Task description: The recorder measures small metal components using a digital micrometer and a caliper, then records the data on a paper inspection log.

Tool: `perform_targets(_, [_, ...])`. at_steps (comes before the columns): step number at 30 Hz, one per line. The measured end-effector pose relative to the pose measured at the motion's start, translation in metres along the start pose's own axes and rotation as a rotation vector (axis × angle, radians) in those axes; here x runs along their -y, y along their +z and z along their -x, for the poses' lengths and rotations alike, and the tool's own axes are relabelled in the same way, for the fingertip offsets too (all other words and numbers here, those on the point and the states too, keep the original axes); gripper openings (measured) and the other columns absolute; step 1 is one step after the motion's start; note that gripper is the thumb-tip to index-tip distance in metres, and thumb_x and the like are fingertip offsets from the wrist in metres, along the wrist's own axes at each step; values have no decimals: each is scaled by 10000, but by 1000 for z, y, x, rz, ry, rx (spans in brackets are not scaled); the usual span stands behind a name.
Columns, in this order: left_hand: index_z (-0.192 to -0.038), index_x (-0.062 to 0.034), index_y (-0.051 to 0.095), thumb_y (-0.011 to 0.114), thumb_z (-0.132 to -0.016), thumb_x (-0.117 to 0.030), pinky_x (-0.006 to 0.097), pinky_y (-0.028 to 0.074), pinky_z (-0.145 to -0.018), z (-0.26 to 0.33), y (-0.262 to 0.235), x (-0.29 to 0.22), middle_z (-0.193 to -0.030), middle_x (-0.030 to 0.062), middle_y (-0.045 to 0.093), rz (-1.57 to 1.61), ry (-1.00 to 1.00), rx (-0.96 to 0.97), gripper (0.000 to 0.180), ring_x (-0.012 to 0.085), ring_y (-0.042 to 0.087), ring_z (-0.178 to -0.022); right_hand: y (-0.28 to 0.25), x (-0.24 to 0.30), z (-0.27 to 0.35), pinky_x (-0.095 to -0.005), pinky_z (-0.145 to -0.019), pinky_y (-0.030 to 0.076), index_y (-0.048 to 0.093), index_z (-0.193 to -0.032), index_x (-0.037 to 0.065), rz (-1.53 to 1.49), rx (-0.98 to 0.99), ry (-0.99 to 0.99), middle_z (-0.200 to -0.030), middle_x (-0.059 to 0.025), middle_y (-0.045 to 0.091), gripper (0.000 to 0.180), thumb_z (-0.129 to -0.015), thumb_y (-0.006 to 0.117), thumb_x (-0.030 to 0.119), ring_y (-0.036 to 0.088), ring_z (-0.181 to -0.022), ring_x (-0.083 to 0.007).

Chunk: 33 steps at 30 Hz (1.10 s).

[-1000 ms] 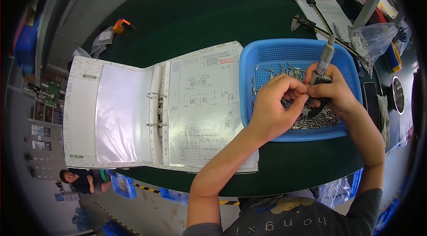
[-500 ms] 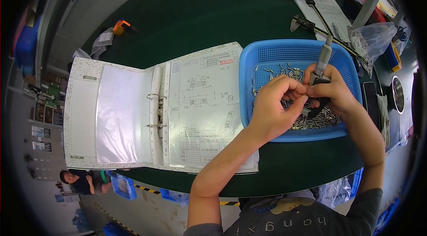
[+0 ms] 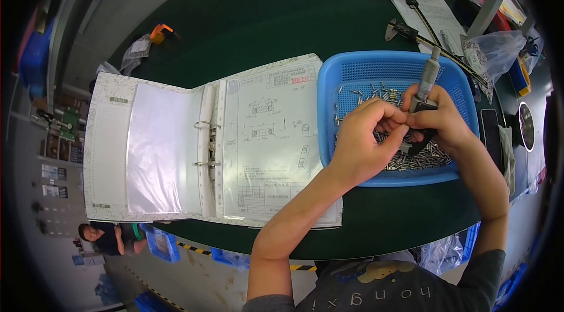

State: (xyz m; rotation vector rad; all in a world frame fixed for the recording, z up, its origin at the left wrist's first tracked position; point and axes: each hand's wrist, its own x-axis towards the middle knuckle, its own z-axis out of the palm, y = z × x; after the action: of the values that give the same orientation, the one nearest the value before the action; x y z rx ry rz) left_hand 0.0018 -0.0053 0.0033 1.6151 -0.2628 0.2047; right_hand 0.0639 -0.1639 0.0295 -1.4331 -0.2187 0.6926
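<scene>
Micrometer (image 3: pixel 430 72): held over a blue perforated basket (image 3: pixel 411 179), dark frame low, grey thimble pointing up and leaning slightly right at the top.
Right hand (image 3: pixel 445 119): closed around the micrometer frame, thumb laid across the near side and pointing left.
Right arm (image 3: pixel 486 174): bent at the elbow, forearm slanting up and left across the basket's right corner.
Left hand (image 3: pixel 363 143): back of the hand uppermost, fingers curled, thumb and index fingertip drawn together beside the micrometer frame; cannot tell what lies between them.
Left arm (image 3: pixel 299 212): elbow turned outward, forearm slanting up and right over the basket's near rim.
Small metal pins (image 3: pixel 405 163): loose heap in the basket, beneath both hands.
Ring binder (image 3: pixel 104 159): open on the dark green counter (image 3: pixel 247 12), left of the basket; technical drawing (image 3: pixel 267 159) on its right side.
Caliper (image 3: pixel 405 31): beyond the basket, partly over a paper sheet (image 3: pixel 437 11).
</scene>
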Motion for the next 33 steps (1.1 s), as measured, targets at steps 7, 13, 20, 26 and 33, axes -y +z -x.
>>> perform_targets(7, [-836, 2, 578, 637, -728, -1, 222, 451, -633, 0, 0, 3, -785, 51, 572, -6, 13, -3, 123, 99, 562, -699, 0, 0, -1, -208, -428, 387, 536, -783, 23, -13, 6, 21, -644, -38, 536, 172, -632, 617, 21, 495, -470, -102])
perform_targets(13, [-834, 8, 579, 633, -732, -3, 221, 454, -625, 0, 0, 3, -781, 55, 574, 16, -9, -7, 117, 100, 566, -689, 1, -1, 0, -209, -431, 385, 532, -784, 20, -10, -12, 6, -640, -39, 537, 177, -627, 614, 14, 496, -459, -106])
perform_targets(20, [-831, 11, 584, 635, -731, -4, 221, 455, -625, 0, 0, 3, -775, 55, 577, 9, 6, -5, 113, 100, 565, -686, 1, -1, -1, -208, -430, 383, 533, -786, 20, -16, 5, 17, -641, -40, 539, 182, -623, 613, 11, 497, -459, -106])
perform_targets(26, [-827, 10, 586, 636, -731, -3, 220, 454, -618, -1, 1, 3, -774, 55, 580, 5, 10, -1, 109, 100, 566, -682, 0, -1, -1, -209, -432, 395, 537, -784, 19, -11, 6, 22, -645, -40, 540, 175, -625, 609, 20, 501, -470, -108])
perform_targets(33, [-820, 10, 584, 637, -730, -2, 220, 453, -617, 0, 0, 4, -771, 58, 582, -3, -5, -11, 105, 101, 567, -679, 1, -1, -2, -210, -433, 405, 541, -791, 19, -5, 8, 34, -648, -46, 541, 182, -623, 611, 24, 505, -482, -110])
